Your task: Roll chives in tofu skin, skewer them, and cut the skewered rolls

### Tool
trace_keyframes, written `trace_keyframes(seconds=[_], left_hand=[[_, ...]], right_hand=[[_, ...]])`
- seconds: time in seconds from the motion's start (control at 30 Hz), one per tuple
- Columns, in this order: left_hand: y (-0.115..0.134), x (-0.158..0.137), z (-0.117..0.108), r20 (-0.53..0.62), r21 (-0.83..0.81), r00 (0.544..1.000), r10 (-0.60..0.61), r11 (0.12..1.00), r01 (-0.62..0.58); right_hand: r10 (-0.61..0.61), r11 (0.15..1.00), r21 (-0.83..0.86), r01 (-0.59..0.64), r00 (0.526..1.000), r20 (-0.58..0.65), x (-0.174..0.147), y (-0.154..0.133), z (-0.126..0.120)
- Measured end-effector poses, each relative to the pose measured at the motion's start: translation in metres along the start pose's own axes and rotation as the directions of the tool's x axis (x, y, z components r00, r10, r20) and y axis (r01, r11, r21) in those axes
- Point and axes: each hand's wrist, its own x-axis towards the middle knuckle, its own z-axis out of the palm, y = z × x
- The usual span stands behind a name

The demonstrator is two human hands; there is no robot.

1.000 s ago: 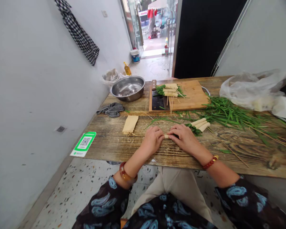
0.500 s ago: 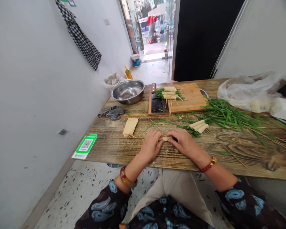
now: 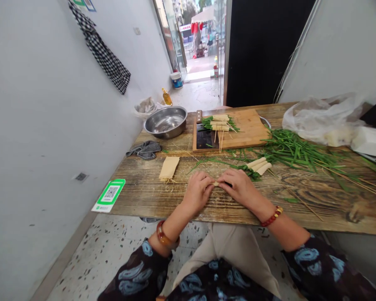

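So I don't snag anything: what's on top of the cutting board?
The cutting board holds a cleaver and, partly over its blade, beige rolls with greens and thin sticks poking out. Part of the blade and whatever is beneath the rolls are hidden.

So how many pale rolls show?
7: three rolls on the cutting board, three beyond the right hand, one held by it and the left hand; more may be hidden.

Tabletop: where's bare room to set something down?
Free: right half of the cutting board, beside the rolls; tabletop front-left, between QR card and left hand. Crowded: centre, right hand and pinched tan roll; right-rear, greens, plastic bag.
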Motion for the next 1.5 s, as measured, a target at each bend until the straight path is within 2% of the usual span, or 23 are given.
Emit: trace_keyframes(seconds=[0.2,0.33,0.43,0.5,0.57,0.67,0.77,0.83,0.93,1.07,1.23,1.3,1.4,1.5], left_hand=[[0.001,0.004,-0.003,0.021,-0.04,0.999,-0.028,0.999,0.029],[-0.005,0.012,-0.01,-0.018,-0.267,0.993,-0.115,0.958,0.106],[-0.01,0.023,-0.019,-0.013,-0.493,0.959,-0.282,0.837,0.239],[-0.009,0.032,-0.025,0.095,-0.623,0.937,-0.335,0.714,0.318],[-0.005,0.04,-0.028,0.243,-0.703,0.927,-0.285,0.607,0.371],[0.002,0.047,-0.026,0.403,-0.75,0.9,-0.162,0.505,0.427],[0.007,0.05,-0.022,0.495,-0.773,0.86,-0.125,0.388,0.502],[0.007,0.055,-0.02,0.516,-0.778,0.847,-0.128,0.344,0.526],[0.008,0.067,-0.017,0.489,-0.794,0.864,-0.117,0.349,0.497],[0.013,0.085,-0.006,0.426,-0.811,0.899,-0.105,0.396,0.43],[0.013,0.087,0.007,0.379,-0.799,0.901,-0.212,0.417,0.434],[0.009,0.086,0.008,0.335,-0.788,0.913,-0.232,0.462,0.407],[0.004,0.085,0.006,0.256,-0.754,0.941,-0.221,0.563,0.337],[0.001,0.085,0.005,0.211,-0.709,0.953,-0.218,0.637,0.303]], right_hand=[[-0.044,0.993,-0.107,0.043,0.999,0.0,-0.001,-0.003,-0.002],[-0.108,0.975,-0.202,0.097,0.993,-0.043,-0.002,-0.005,-0.002],[-0.181,0.953,-0.265,0.146,0.977,-0.113,-0.004,-0.008,-0.005],[-0.241,0.935,-0.3,0.189,0.96,-0.145,-0.006,-0.01,-0.008],[-0.305,0.912,-0.336,0.234,0.936,-0.176,-0.008,-0.011,-0.01],[-0.372,0.882,-0.389,0.265,0.899,-0.232,-0.009,-0.011,-0.013],[-0.356,0.884,-0.411,0.222,0.89,-0.284,-0.007,-0.009,-0.015],[-0.308,0.901,-0.402,0.164,0.894,-0.325,-0.006,-0.008,-0.017],[-0.216,0.926,-0.374,0.058,0.893,-0.394,-0.002,-0.006,-0.019],[-0.126,0.947,-0.319,-0.038,0.869,-0.479,0.002,-0.001,-0.025],[0.09,0.966,-0.138,-0.218,0.786,-0.611,-0.023,0.024,-0.044],[0.174,0.948,-0.128,-0.292,0.811,-0.558,-0.042,0.042,-0.052],[0.31,0.885,-0.21,-0.415,0.862,-0.401,-0.068,0.064,-0.061],[0.389,0.838,-0.272,-0.472,0.868,-0.309,-0.078,0.074,-0.063]])
